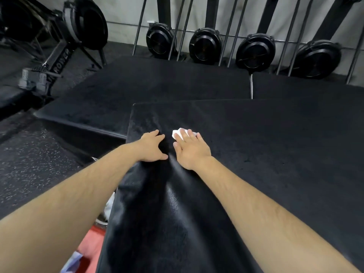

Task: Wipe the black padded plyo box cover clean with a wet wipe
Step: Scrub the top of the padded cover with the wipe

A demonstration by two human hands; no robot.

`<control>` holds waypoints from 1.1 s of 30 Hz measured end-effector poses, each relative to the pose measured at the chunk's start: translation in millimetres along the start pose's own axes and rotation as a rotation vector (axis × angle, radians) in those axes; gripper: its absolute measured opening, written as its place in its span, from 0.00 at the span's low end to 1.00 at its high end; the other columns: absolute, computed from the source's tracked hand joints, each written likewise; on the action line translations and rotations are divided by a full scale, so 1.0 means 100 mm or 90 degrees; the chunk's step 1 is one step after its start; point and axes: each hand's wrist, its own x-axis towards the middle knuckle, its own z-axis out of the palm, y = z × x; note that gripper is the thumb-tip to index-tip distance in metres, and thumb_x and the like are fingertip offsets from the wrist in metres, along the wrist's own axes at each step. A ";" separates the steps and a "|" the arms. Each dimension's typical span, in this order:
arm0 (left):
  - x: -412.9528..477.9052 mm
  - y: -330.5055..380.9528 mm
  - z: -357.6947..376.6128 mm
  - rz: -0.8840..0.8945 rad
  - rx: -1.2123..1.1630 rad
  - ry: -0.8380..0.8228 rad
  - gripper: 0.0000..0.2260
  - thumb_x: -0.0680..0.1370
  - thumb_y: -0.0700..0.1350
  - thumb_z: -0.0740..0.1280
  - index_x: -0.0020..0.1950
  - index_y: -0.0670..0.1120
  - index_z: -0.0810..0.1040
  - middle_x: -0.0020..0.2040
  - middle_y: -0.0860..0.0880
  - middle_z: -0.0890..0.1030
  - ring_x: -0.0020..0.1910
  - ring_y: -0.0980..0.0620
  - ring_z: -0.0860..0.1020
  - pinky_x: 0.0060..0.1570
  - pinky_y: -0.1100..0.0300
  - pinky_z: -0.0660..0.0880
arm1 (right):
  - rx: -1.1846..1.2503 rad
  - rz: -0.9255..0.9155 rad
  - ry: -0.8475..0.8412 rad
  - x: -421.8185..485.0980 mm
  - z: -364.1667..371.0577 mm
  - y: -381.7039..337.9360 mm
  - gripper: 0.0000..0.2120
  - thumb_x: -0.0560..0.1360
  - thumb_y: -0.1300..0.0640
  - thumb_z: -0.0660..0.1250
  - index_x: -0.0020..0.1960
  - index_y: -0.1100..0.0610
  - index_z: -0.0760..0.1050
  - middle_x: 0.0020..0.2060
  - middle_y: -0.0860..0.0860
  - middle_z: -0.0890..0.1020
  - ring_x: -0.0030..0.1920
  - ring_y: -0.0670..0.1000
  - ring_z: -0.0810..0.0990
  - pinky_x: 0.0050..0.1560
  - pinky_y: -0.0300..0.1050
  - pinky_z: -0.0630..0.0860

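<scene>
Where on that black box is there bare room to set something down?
The widest free patch of the plyo box cover lies right of the right hand, out to its right edge. A bare strip runs between the wet wipe and the far edge. It is crowded around the left hand, and both forearms cross the near part.

Upper left of frame: rowing machine lying on floor, round black fan housing at its far end, grey footrests at near end. Top centre to upper right: four black flywheels in row against grey wall, thin metal legs between them. Centre: lower black pad; second pad at right, white strap in gap between. Left: speckled rubber floor. Bottom left: red patch (identity unclear).
</scene>
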 end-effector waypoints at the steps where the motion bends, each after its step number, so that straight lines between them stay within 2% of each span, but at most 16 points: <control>1: -0.03 0.01 0.05 0.002 -0.007 -0.011 0.41 0.78 0.59 0.68 0.82 0.48 0.48 0.82 0.47 0.44 0.81 0.44 0.44 0.77 0.51 0.49 | -0.002 -0.007 -0.007 -0.05 0.02 -0.08 0.24 0.84 0.47 0.43 0.79 0.51 0.54 0.78 0.50 0.57 0.77 0.55 0.54 0.78 0.53 0.49; 3: -0.05 -0.01 0.11 0.011 -0.002 -0.007 0.42 0.79 0.59 0.67 0.82 0.47 0.45 0.82 0.46 0.41 0.81 0.44 0.41 0.78 0.51 0.47 | -0.002 -0.067 -0.024 -0.19 0.08 -0.20 0.25 0.85 0.47 0.44 0.80 0.51 0.53 0.80 0.51 0.53 0.79 0.55 0.50 0.79 0.51 0.45; 5: -0.04 -0.03 0.13 0.011 0.006 -0.004 0.42 0.79 0.59 0.66 0.82 0.47 0.44 0.82 0.45 0.40 0.81 0.44 0.41 0.78 0.51 0.47 | 0.003 -0.084 -0.039 -0.27 0.03 -0.12 0.24 0.85 0.47 0.43 0.81 0.48 0.52 0.81 0.47 0.53 0.80 0.53 0.49 0.79 0.52 0.44; 7: -0.03 -0.03 0.12 0.011 0.004 -0.002 0.42 0.79 0.59 0.66 0.82 0.47 0.43 0.82 0.46 0.40 0.81 0.44 0.41 0.79 0.50 0.48 | 0.007 -0.023 -0.024 -0.22 -0.05 0.01 0.23 0.85 0.48 0.43 0.80 0.47 0.52 0.80 0.46 0.55 0.79 0.53 0.52 0.79 0.54 0.46; 9: -0.03 -0.03 0.13 0.012 0.000 0.000 0.42 0.79 0.59 0.65 0.82 0.48 0.43 0.82 0.46 0.40 0.81 0.44 0.41 0.79 0.49 0.47 | -0.003 0.010 -0.009 -0.21 -0.05 -0.04 0.23 0.85 0.48 0.44 0.78 0.51 0.57 0.78 0.50 0.59 0.77 0.56 0.56 0.78 0.52 0.50; 12: -0.03 -0.03 0.17 0.011 0.009 0.008 0.42 0.80 0.59 0.65 0.82 0.47 0.42 0.82 0.45 0.39 0.80 0.44 0.40 0.79 0.50 0.46 | 0.007 -0.075 0.012 -0.40 0.07 -0.27 0.27 0.82 0.46 0.41 0.75 0.53 0.63 0.75 0.53 0.64 0.75 0.58 0.61 0.77 0.52 0.54; 14: -0.04 -0.02 0.19 0.011 0.002 0.009 0.41 0.81 0.58 0.65 0.82 0.47 0.42 0.82 0.46 0.39 0.80 0.45 0.39 0.79 0.50 0.46 | -0.003 -0.088 -0.023 -0.49 0.09 -0.22 0.26 0.83 0.46 0.41 0.79 0.50 0.58 0.79 0.49 0.58 0.79 0.55 0.54 0.79 0.53 0.49; 16: -0.06 -0.01 0.20 0.008 -0.017 0.014 0.40 0.81 0.57 0.65 0.82 0.48 0.42 0.82 0.47 0.38 0.80 0.46 0.39 0.79 0.49 0.47 | 0.016 -0.041 -0.052 -0.47 0.04 -0.13 0.25 0.85 0.46 0.42 0.81 0.48 0.52 0.81 0.46 0.51 0.81 0.52 0.48 0.80 0.53 0.43; 19: -0.14 0.00 0.22 0.002 -0.040 0.022 0.37 0.82 0.55 0.63 0.82 0.47 0.43 0.82 0.46 0.39 0.80 0.46 0.39 0.79 0.49 0.46 | 0.034 -0.012 -0.047 -0.56 0.01 -0.28 0.25 0.85 0.46 0.43 0.81 0.51 0.52 0.81 0.50 0.50 0.81 0.55 0.46 0.80 0.52 0.43; 22: -0.26 0.10 0.24 -0.005 -0.035 0.004 0.33 0.84 0.53 0.59 0.82 0.47 0.44 0.82 0.46 0.39 0.80 0.46 0.40 0.78 0.50 0.46 | 0.027 -0.054 -0.044 -0.76 0.03 -0.34 0.25 0.85 0.47 0.44 0.81 0.51 0.51 0.81 0.49 0.53 0.80 0.54 0.49 0.79 0.53 0.45; 24: -0.35 0.16 0.22 0.002 -0.044 -0.032 0.32 0.85 0.51 0.58 0.82 0.47 0.44 0.82 0.48 0.39 0.80 0.47 0.39 0.77 0.51 0.46 | 0.027 -0.036 -0.047 -0.66 -0.03 -0.14 0.24 0.84 0.48 0.43 0.80 0.48 0.53 0.79 0.46 0.57 0.78 0.52 0.55 0.79 0.56 0.48; 27: -0.46 0.15 0.23 0.017 -0.078 -0.065 0.31 0.85 0.52 0.57 0.82 0.49 0.43 0.81 0.51 0.36 0.80 0.49 0.38 0.78 0.50 0.46 | 0.023 0.021 -0.045 -0.41 -0.14 0.02 0.22 0.84 0.49 0.43 0.76 0.50 0.57 0.75 0.48 0.62 0.73 0.53 0.61 0.76 0.54 0.54; 29: -0.47 0.10 0.27 0.023 -0.091 -0.075 0.31 0.85 0.52 0.56 0.82 0.50 0.42 0.81 0.52 0.35 0.80 0.48 0.37 0.79 0.48 0.45 | 0.033 -0.013 -0.030 -0.49 -0.11 -0.16 0.20 0.83 0.49 0.46 0.71 0.52 0.63 0.69 0.50 0.67 0.68 0.54 0.66 0.72 0.51 0.60; 30: -0.45 0.08 0.29 0.026 -0.088 -0.078 0.31 0.85 0.52 0.56 0.82 0.50 0.42 0.81 0.51 0.35 0.80 0.47 0.37 0.79 0.48 0.45 | 0.048 -0.049 -0.027 -0.59 -0.07 -0.26 0.20 0.83 0.48 0.47 0.71 0.53 0.64 0.68 0.51 0.67 0.69 0.55 0.66 0.73 0.50 0.60; 31: -0.44 0.07 0.31 0.031 -0.082 -0.080 0.31 0.85 0.52 0.56 0.82 0.49 0.42 0.81 0.50 0.35 0.80 0.46 0.37 0.79 0.47 0.45 | 0.063 -0.079 -0.045 -0.70 -0.04 -0.33 0.22 0.84 0.47 0.46 0.74 0.53 0.63 0.72 0.51 0.66 0.72 0.55 0.63 0.75 0.51 0.57; 33: -0.43 0.09 0.34 0.036 -0.083 -0.075 0.31 0.85 0.52 0.55 0.82 0.49 0.41 0.81 0.50 0.34 0.79 0.47 0.35 0.79 0.46 0.44 | 0.070 -0.085 -0.105 -0.78 -0.06 -0.28 0.25 0.85 0.46 0.42 0.80 0.50 0.54 0.80 0.47 0.56 0.79 0.53 0.52 0.79 0.53 0.47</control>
